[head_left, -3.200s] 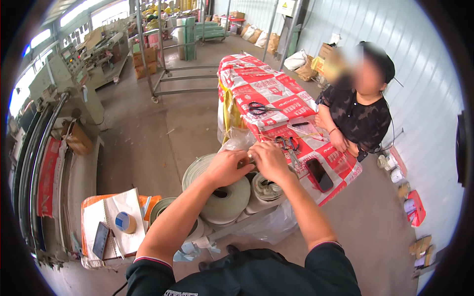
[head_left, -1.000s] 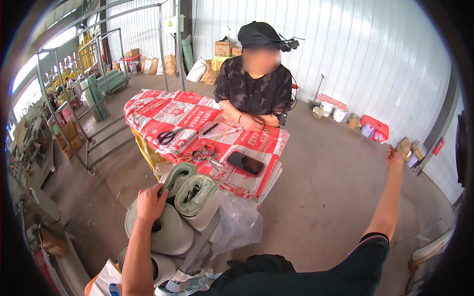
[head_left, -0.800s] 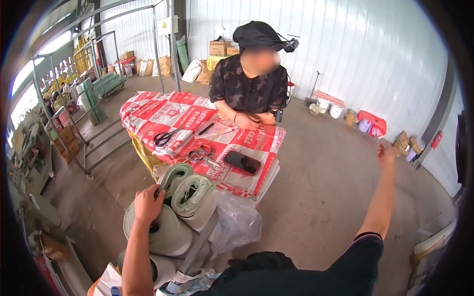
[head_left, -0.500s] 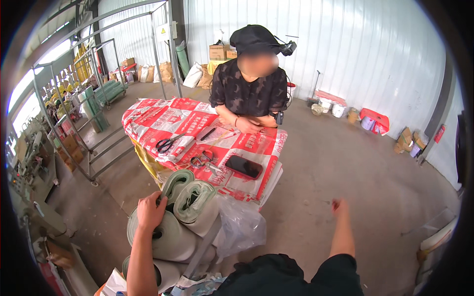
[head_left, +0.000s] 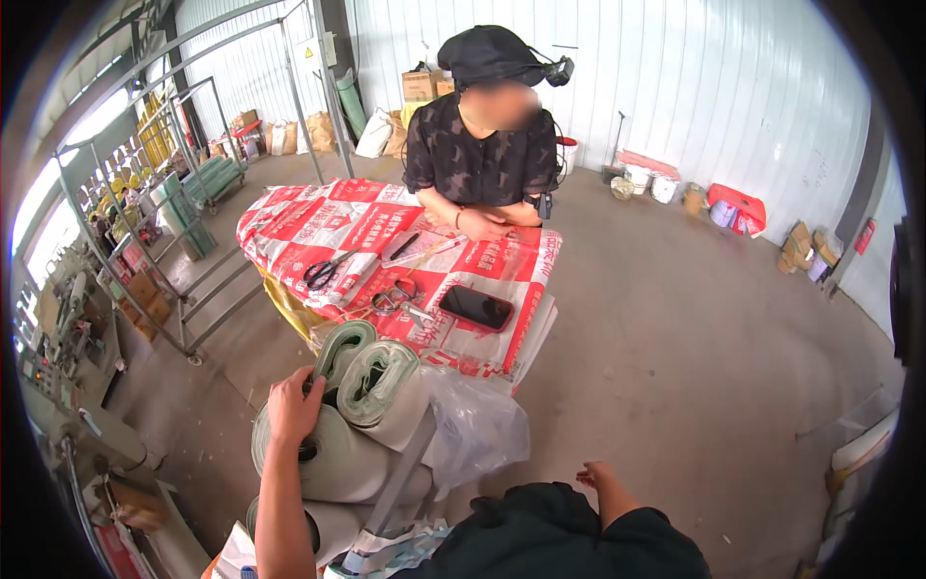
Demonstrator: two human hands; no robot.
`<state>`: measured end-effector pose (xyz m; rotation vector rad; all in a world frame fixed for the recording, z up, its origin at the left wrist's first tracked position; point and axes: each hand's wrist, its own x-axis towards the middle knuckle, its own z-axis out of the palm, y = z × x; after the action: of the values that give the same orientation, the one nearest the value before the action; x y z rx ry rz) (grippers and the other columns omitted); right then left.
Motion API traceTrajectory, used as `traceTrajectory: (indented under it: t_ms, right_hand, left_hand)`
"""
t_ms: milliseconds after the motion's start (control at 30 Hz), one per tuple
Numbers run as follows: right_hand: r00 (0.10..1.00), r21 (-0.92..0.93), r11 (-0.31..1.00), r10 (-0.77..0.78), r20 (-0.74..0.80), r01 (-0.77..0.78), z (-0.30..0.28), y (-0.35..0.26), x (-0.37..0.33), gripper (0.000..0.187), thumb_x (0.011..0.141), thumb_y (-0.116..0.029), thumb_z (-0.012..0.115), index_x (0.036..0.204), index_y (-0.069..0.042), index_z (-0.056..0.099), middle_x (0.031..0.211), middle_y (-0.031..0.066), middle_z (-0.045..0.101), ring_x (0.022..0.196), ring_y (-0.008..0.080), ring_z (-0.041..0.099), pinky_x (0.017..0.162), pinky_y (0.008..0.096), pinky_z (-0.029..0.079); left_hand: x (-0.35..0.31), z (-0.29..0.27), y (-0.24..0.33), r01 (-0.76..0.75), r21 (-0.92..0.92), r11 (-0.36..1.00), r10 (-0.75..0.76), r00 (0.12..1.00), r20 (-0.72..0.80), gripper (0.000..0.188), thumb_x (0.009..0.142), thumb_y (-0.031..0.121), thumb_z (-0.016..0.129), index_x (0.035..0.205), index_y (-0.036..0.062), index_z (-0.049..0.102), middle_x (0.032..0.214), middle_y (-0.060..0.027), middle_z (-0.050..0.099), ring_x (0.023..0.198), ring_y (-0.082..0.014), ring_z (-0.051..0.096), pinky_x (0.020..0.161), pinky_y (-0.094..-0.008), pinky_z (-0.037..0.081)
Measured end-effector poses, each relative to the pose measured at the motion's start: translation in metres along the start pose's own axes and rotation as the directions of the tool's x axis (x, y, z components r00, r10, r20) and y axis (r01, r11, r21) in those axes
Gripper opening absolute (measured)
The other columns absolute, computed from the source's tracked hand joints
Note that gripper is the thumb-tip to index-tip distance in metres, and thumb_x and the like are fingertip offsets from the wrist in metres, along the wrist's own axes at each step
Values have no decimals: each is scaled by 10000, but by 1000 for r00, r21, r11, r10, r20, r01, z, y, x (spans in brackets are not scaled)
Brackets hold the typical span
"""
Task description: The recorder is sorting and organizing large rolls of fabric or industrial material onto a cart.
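Observation:
At the near left, my left hand (head_left: 294, 407) lies on a stack of pale green sheet rolls, its fingers and thumb curled at the edge of the upper left roll (head_left: 340, 349). Beside it stands another loosely wound roll (head_left: 381, 381), and a thicker roll (head_left: 347, 463) lies beneath. A clear plastic bag (head_left: 477, 415) hangs against the rolls' right side. My right hand (head_left: 594, 475) is low over the floor, close to my dark clothing, with nothing visible in it; its fingers are partly extended.
Beyond the rolls, a red-and-white printed sheet (head_left: 338, 217) covers a table-high stack. On it lie black scissors (head_left: 323, 273), a phone (head_left: 476, 308), a dark pen (head_left: 405, 246) and small metal tools (head_left: 394, 297). A person (head_left: 482, 159) leans there. Metal rack frames (head_left: 217, 328) stand left; buckets (head_left: 663, 189) line the wall.
My right hand has swung inward and down from the right, nearer my body. My left hand stays on the rolls. The view has shifted slightly.

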<state>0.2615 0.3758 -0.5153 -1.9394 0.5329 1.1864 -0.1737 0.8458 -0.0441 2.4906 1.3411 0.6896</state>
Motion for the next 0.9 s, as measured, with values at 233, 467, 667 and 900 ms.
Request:
traceTrajectory:
  t_ms: [233, 467, 667, 900]
  right_hand:
    - [977, 64, 978, -204, 55, 201, 25, -28, -14, 342, 1074, -201, 594, 1329, 26, 611, 1064, 227, 776, 811, 306, 792, 548, 356, 584]
    - [975, 7, 981, -192, 112, 192, 35, -18, -6, 314, 1084, -221, 592, 1332, -30, 578, 1103, 245, 761, 867, 341, 782, 622, 401, 597]
    - [981, 48, 985, -172, 89, 168, 32, 0, 10, 352, 1064, -178, 606, 1313, 69, 580, 1063, 274, 761, 779, 375, 785, 488, 389, 545]
    - [975, 207, 962, -202, 88, 180, 10, -29, 50, 301, 1101, -238, 532, 1226, 25, 608, 1070, 285, 756, 779, 343, 774, 527, 390, 584]
  left_hand:
    - [0, -2, 2, -17, 3, 1000, 17, 1000, -2, 358, 968, 335, 693, 1194, 64, 755, 974, -173, 779, 949, -361, 733, 969, -459, 516]
    - [0, -1, 3, -3, -6, 1000, 3, 1000, 10, 375, 967, 339, 693, 1210, 59, 751, 971, -179, 778, 950, -360, 735, 980, -459, 514]
    - [-2, -2, 0, 44, -17, 999, -43, 998, 37, 366, 963, 337, 696, 1203, 66, 753, 933, -180, 773, 915, -353, 739, 967, -462, 517]
    - [7, 3, 6, -95, -13, 995, 95, 995, -19, 349, 959, 336, 700, 1183, 74, 756, 948, -173, 774, 941, -364, 729, 952, -461, 515]
